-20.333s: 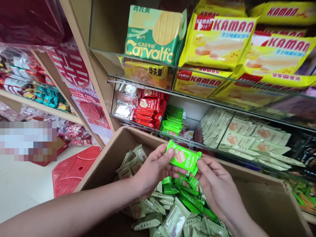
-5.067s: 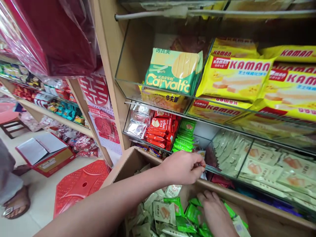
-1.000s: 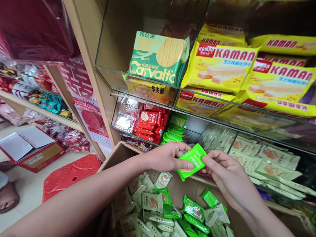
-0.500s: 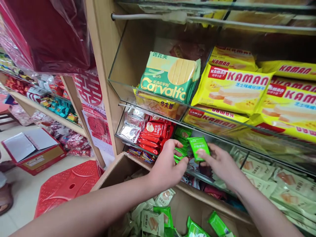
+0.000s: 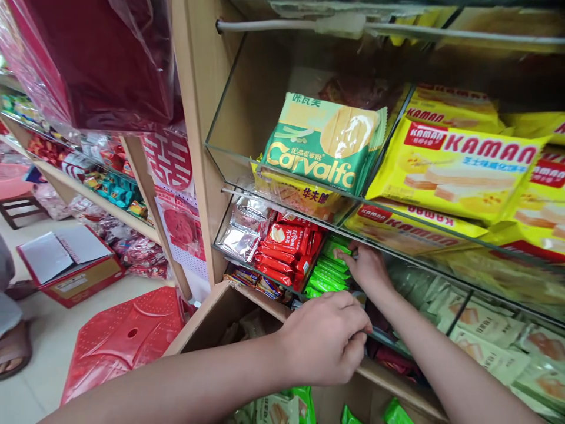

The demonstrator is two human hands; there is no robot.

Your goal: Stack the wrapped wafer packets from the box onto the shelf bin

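Note:
My right hand (image 5: 369, 268) reaches into the shelf compartment of green snack packets (image 5: 329, 272). Its thumb and fingers are closed at a green packet at the top of the stack. Nearer to me, my left hand (image 5: 329, 335) hovers over the cardboard box edge with its fingers curled in. Whatever it may hold is hidden. Below, the cardboard box (image 5: 375, 394) contains loose green packets (image 5: 397, 412) and pale cream packets (image 5: 278, 409), partly covered by my left arm.
Red packets (image 5: 285, 241) and silver packets (image 5: 242, 227) fill neighbouring compartments. Above lie a green Carvalfo packet (image 5: 326, 141) and yellow KAMAN packets (image 5: 459, 165) behind a clear front panel. Pale packets (image 5: 489, 330) sit at right. A red plastic stool (image 5: 128, 335) and a person's foot (image 5: 13, 350) are at left.
My right hand has carried a green packet left into the green stack's compartment. My left hand has drawn back toward me and its fingers have curled. The view has shifted slightly.

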